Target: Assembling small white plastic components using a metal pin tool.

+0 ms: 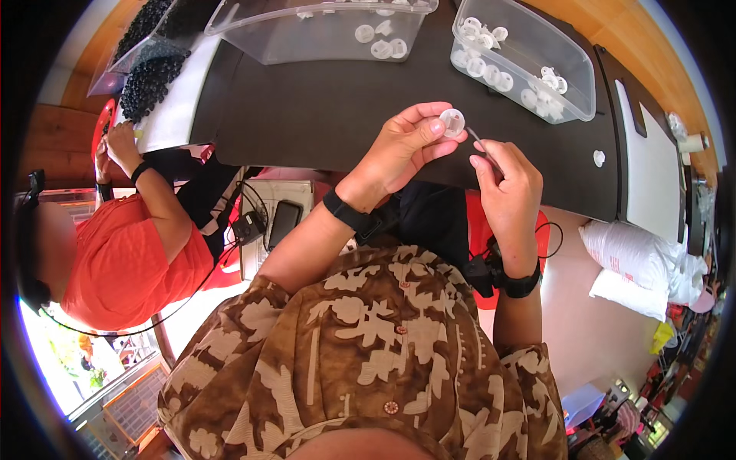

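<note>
My left hand (402,149) holds a small round white plastic part (452,121) between thumb and fingertips, just above the near edge of the dark table (322,107). My right hand (506,184) is close beside it on the right, pinching a thin dark pin-like tool (481,146) whose tip points at the white part. Both wrists wear black bands.
Two clear plastic bins (529,57) (322,31) with several similar white parts stand at the table's far side. One loose white part (599,158) lies at the right. Another person in an orange shirt (123,261) works at the left near a heap of small black pieces (149,77). White sacks (636,264) lie at the right.
</note>
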Demonstrator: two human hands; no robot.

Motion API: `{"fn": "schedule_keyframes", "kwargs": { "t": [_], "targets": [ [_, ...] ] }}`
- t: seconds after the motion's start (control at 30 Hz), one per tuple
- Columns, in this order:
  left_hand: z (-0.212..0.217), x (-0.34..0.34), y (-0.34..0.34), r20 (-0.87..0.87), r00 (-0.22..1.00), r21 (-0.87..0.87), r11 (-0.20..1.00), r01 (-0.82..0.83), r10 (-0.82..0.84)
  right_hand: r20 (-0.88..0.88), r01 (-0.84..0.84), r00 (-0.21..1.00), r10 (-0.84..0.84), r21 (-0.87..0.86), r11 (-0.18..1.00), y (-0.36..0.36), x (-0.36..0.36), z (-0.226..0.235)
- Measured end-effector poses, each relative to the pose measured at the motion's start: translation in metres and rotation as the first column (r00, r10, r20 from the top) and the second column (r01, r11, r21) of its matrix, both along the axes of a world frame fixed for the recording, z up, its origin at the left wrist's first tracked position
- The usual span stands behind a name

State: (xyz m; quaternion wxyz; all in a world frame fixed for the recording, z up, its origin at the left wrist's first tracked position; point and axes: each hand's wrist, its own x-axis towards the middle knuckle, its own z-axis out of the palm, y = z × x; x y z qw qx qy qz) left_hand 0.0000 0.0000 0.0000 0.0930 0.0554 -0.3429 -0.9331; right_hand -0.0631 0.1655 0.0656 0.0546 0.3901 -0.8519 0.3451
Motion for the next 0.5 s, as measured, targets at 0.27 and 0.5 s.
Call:
{"fn": "schedule_keyframes", "kwargs": {
  "t": [0.27, 0.5],
  "targets": [
    [0.002, 0.0, 0.01, -0.02, 0.999, 0.055, 0.998, 0.036, -0.035, -0.05, -0.125, 0.992, 0.116, -0.287, 0.95, -0.013, -0.002, 0.004],
    [0.004, 0.001, 0.002, -0.024, 0.999, 0.003, 0.999, 0.047, -0.047, -0.106, -0.176, 0.983, 0.151, -0.288, 0.941, -0.022, -0.008, -0.009]
  ]
}}
